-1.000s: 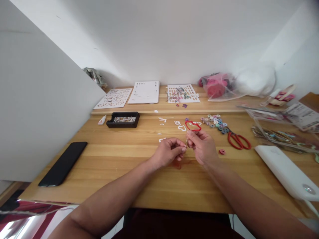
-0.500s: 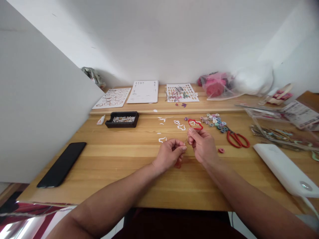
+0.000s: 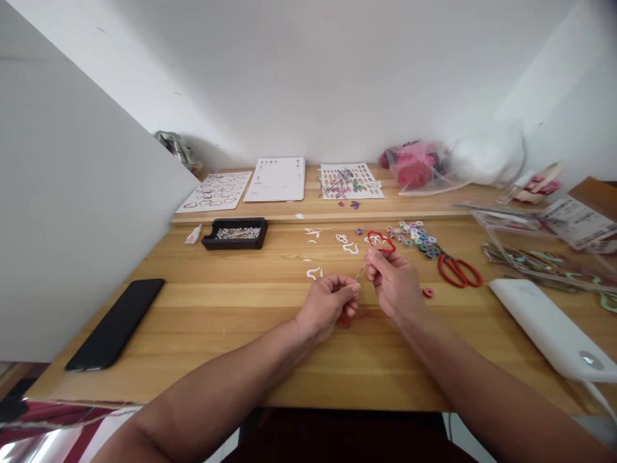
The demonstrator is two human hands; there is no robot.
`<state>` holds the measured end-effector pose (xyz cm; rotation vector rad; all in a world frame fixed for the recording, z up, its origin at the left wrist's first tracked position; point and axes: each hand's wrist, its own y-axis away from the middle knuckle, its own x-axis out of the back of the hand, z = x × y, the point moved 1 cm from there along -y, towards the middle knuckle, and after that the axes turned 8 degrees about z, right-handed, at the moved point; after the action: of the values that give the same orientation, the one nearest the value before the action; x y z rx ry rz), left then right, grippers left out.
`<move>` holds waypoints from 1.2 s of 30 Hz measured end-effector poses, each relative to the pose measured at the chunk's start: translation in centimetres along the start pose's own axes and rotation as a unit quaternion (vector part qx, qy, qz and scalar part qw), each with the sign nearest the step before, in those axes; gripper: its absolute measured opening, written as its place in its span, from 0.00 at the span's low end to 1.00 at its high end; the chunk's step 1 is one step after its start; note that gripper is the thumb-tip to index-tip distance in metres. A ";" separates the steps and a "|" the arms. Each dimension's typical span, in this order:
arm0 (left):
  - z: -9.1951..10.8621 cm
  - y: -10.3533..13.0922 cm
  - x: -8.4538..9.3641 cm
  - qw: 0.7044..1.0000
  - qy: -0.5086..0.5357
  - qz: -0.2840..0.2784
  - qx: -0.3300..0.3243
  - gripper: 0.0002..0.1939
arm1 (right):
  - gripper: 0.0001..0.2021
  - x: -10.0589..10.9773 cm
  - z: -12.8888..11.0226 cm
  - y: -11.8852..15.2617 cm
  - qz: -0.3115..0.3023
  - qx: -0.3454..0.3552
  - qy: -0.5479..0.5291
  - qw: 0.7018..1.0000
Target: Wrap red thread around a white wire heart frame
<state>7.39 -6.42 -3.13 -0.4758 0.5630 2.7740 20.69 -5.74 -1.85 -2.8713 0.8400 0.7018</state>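
Note:
My right hand (image 3: 393, 280) is closed in a pinch on a red wavy loop (image 3: 394, 249), which looks like a thread-wrapped outline and stands up past the fingertips. A thin golden wire or thread (image 3: 359, 273) stretches from it to my left hand (image 3: 332, 299), whose thumb and forefinger pinch the other end. Below the left fingers something reddish (image 3: 344, 320) shows in part; I cannot make out what it is. White cut-out outlines (image 3: 351, 247) lie just beyond the hands. A small red spool (image 3: 429, 292) rests right of my right hand.
Red-handled scissors (image 3: 460, 270) and several coloured spools (image 3: 417, 233) lie to the right, near a white power bank (image 3: 549, 328). On the left are a black tray (image 3: 260, 239) of small bits, a glue bottle (image 3: 193, 235) and a phone (image 3: 116, 325). Paper sheets (image 3: 274, 179) lie on the raised ledge.
The red loop has shifted slightly right with my right hand. My hands are a little farther apart, and more of the thin strand shows between them.

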 end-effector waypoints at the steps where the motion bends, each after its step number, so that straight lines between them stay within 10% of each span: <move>1: -0.1 0.0 0.0 1.000 0.003 0.003 0.007 0.16 | 0.14 0.0 0.0 0.0 0.001 0.009 0.005 1.000; 17: 0.6 0.0 -0.2 0.996 0.043 0.027 0.073 0.12 | 0.12 -0.1 -0.7 0.3 0.015 0.077 0.019 0.997; 36: 1.5 -1.5 1.5 0.998 0.005 -0.042 0.036 0.24 | 0.14 0.7 -1.4 -1.0 -0.044 -0.054 0.010 0.998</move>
<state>6.08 -4.22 -2.90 -0.4857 0.6272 2.6638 22.31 -5.45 -0.97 -2.9940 0.6936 0.7303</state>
